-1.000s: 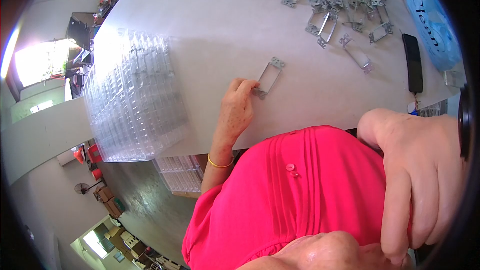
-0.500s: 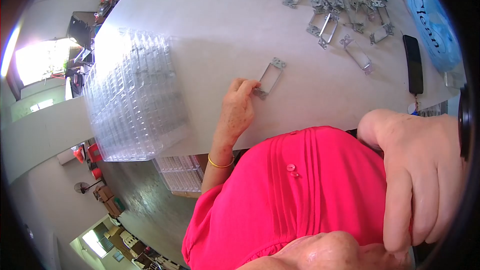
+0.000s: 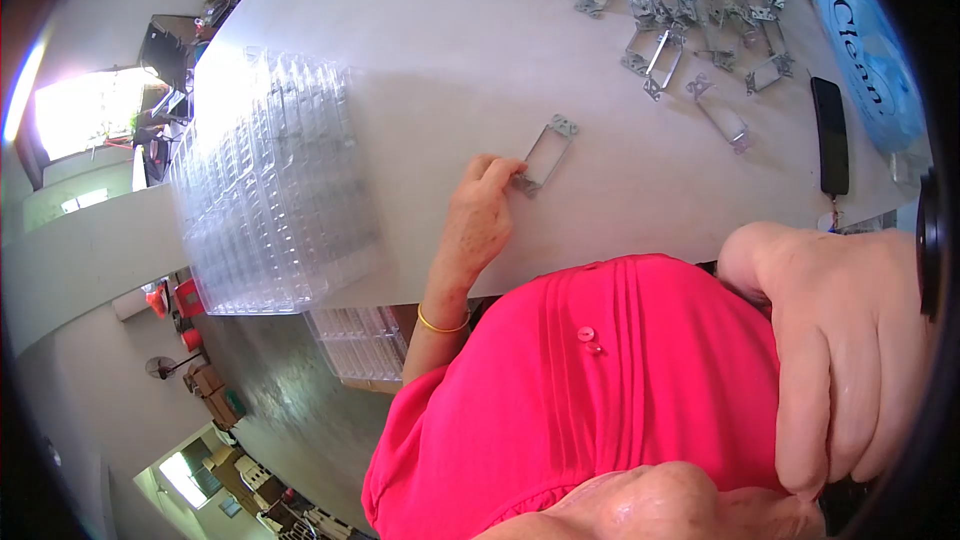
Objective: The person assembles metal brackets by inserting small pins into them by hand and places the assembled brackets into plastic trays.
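My left hand [image 3: 478,215], with a yellow bangle at the wrist, pinches the lower left end of a rectangular metal frame [image 3: 548,155] on the white table. My right hand [image 3: 835,340] is large and close to the camera at the right, in front of the red shirt. Its fingers are bent downward side by side, and their tips are partly hidden, so what they hold, if anything, does not show. A pile of similar metal frames [image 3: 690,0] lies at the top, and a single frame [image 3: 720,118] lies just below it.
Stacked clear plastic trays [image 3: 275,185] stand on the left part of the table [image 3: 430,50]. A black phone [image 3: 830,135] and a blue plastic packet [image 3: 862,55] lie at the right. More trays [image 3: 358,343] sit below the table edge.
The view has shifted slightly, so the table items appear a little further right. My left hand still pinches the metal frame, and my right hand has barely moved.
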`<move>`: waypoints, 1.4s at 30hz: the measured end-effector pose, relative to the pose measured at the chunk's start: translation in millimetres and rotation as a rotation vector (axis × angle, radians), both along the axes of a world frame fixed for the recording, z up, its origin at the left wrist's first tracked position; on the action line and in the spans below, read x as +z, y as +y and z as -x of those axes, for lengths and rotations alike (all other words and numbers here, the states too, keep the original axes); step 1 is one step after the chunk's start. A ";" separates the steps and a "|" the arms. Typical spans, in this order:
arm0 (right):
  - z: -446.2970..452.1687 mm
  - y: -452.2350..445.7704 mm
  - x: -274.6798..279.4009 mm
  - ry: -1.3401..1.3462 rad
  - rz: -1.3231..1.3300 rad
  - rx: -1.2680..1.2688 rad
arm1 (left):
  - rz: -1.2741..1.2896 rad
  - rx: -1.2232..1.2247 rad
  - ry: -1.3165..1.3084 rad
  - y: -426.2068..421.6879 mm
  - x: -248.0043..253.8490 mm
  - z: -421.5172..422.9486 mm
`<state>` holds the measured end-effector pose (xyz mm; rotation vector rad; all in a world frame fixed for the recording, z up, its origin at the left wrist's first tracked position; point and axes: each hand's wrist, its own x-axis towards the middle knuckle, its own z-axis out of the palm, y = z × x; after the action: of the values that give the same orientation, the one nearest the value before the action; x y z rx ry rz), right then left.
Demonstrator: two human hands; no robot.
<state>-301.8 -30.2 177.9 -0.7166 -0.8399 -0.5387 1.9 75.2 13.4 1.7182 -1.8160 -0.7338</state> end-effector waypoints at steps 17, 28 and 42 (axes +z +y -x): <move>19.8 5.7 -7.7 -0.066 -0.079 0.025 | 0.018 0.010 0.047 -0.4 -3.5 0.7; -43.0 -6.4 4.7 -0.154 -0.066 -0.059 | -0.074 0.047 0.105 4.5 10.1 2.9; -24.3 -5.1 -8.1 0.066 -0.137 -0.069 | 0.052 0.081 0.084 10.2 -24.3 4.0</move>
<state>-277.4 -35.4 169.8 -0.6363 -0.7120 -0.6246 -2.1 85.4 -10.9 1.6914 -1.6840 -0.7088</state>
